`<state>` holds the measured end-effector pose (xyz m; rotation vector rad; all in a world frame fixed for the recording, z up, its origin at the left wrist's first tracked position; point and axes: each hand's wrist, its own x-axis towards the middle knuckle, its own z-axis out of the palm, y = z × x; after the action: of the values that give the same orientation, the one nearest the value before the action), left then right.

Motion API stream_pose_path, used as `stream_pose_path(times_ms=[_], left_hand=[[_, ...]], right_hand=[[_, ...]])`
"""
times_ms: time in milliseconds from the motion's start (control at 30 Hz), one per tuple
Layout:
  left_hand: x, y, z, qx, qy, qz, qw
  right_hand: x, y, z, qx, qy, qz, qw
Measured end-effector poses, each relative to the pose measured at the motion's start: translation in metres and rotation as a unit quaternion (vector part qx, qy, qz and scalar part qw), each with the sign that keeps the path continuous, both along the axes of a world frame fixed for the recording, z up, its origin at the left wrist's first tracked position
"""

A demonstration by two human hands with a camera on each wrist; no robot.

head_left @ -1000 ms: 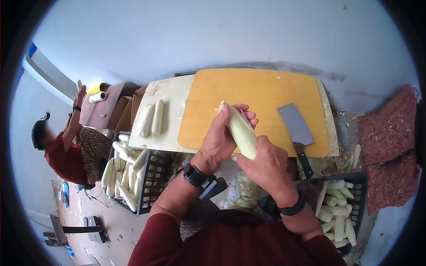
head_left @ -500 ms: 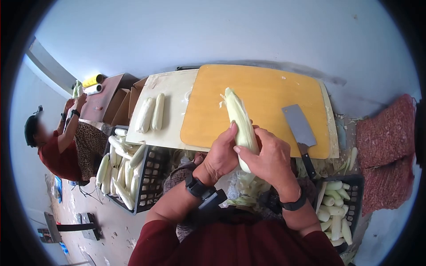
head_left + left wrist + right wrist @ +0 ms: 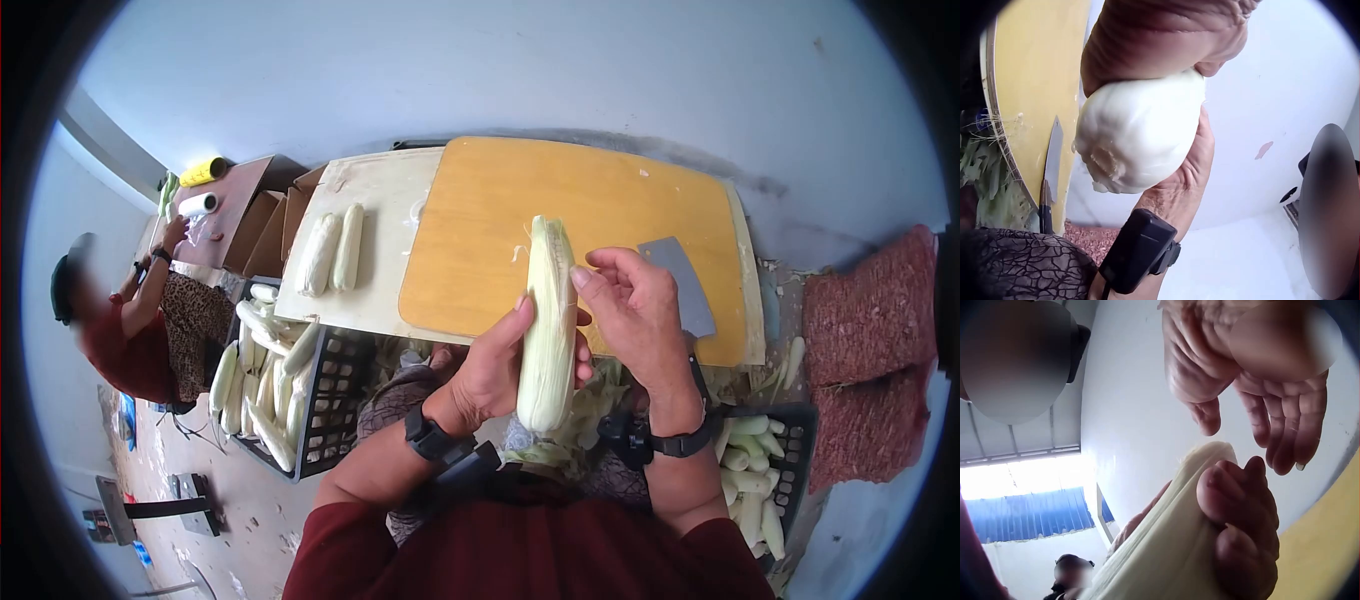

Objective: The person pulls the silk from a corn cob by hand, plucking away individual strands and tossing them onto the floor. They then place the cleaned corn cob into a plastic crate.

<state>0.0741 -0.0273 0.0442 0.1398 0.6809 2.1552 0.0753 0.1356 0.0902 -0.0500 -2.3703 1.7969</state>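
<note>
An ear of corn in pale green husk (image 3: 547, 330) stands nearly upright in the head view, gripped by the left hand (image 3: 492, 365), thumb on one side and fingertips showing on the other. Kernels show in a narrow gap near its top. Beside that upper part, the right hand (image 3: 640, 310) is raised with loosely bent fingers, apart from the husk or barely at its edge. In the left wrist view the ear's blunt stem end (image 3: 1109, 164) faces the camera. The right wrist view shows the right hand (image 3: 1250, 381) off the ear's tip (image 3: 1210, 453), holding nothing.
A cleaver (image 3: 680, 285) lies on the yellow board (image 3: 500, 190). Two husked ears (image 3: 346, 247) rest on the pale board (image 3: 385, 190). Crates of ears stand at left (image 3: 330, 400) and right (image 3: 797, 425), with red mesh sacks (image 3: 865, 320) beyond. Another person (image 3: 130, 330) works at far left.
The right hand has let go of the ear and moved up and right. The left hand still grips the ear, which is now more upright. The other person's hands have lowered.
</note>
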Motion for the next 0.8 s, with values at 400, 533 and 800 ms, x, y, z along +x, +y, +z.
stream_pose_path(times_ms=[400,533,800], left_hand=[[0.006,0.009,-0.010,0.136,-0.003,-0.122,0.983],[0.006,0.013,-0.011,0.110,0.014,-0.114,0.987],[0.001,0.018,-0.021,0.081,-0.020,-0.144,0.986]], right_hand=[[0.010,0.021,0.005,-0.172,-0.067,0.178,0.967],[0.010,0.024,-0.001,-0.191,-0.013,0.086,0.978],[0.010,0.042,0.002,-0.152,0.014,-0.006,0.988]])
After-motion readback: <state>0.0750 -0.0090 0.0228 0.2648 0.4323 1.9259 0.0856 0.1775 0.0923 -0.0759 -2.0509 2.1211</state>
